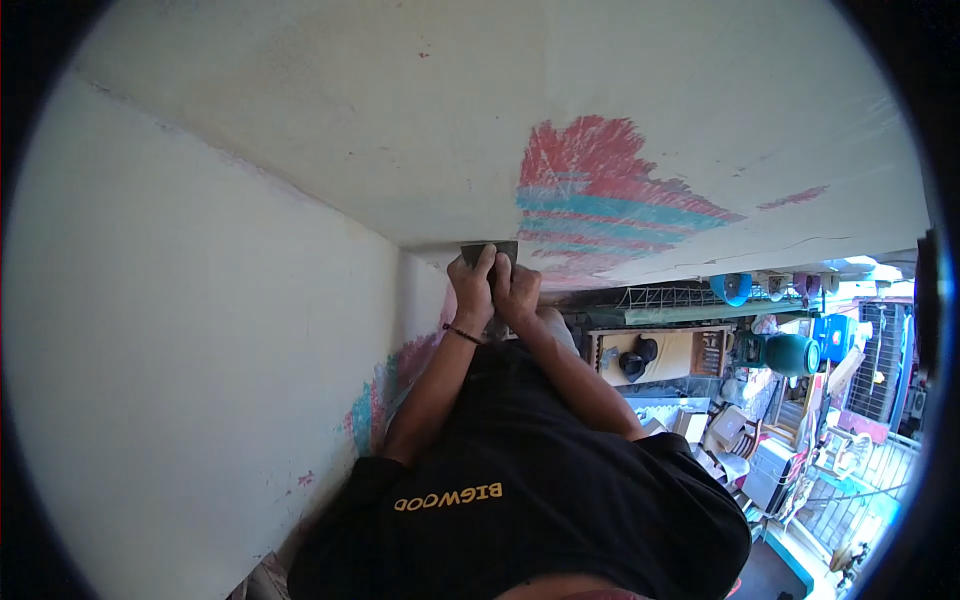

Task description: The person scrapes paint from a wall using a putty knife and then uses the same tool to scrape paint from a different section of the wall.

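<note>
Both my hands are together near the inside corner of two pale walls. My left hand [473,285], with a dark bracelet at the wrist, is closed on a dark, flat scraper [479,249]. Pressed up beside it, my right hand [519,294] grips the same scraper, thumbs close together. The scraper's wide straight edge lies against the pale wall [400,130]. Its handle is hidden by my fingers. Just right of the scraper, a patch of red and teal paint [610,190] shows through the pale coat.
Another pale wall [200,330] stands close on my left, with red and teal patches low near the corner. To the right are a wooden bench [665,355] with a black cap [637,358], a green tank [792,355], a blue container [834,338] and cluttered furniture.
</note>
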`<state>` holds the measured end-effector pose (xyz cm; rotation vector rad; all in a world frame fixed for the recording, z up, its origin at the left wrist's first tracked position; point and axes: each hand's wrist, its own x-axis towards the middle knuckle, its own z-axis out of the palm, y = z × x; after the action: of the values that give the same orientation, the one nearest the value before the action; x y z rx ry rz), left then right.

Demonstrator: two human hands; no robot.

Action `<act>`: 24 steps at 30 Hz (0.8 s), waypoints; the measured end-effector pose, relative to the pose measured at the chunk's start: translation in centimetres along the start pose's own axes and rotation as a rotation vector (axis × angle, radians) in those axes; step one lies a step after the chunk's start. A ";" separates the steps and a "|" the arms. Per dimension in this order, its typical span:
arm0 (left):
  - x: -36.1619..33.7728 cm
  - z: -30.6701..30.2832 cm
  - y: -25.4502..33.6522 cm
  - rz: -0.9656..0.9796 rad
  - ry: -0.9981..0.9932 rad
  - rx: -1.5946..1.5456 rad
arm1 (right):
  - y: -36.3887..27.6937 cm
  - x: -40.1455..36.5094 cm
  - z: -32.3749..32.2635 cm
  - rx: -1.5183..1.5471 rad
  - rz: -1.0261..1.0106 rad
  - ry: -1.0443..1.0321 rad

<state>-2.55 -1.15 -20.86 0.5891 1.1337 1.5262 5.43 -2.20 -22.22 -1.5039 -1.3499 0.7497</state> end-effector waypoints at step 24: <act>0.1 -0.3 -0.1 0.057 0.007 0.077 | 0.1 0.6 0.0 0.003 -0.059 0.009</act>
<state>-2.78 -1.20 -21.09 0.6738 1.1940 1.5388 5.60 -1.59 -22.18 -1.4569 -1.3804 0.7065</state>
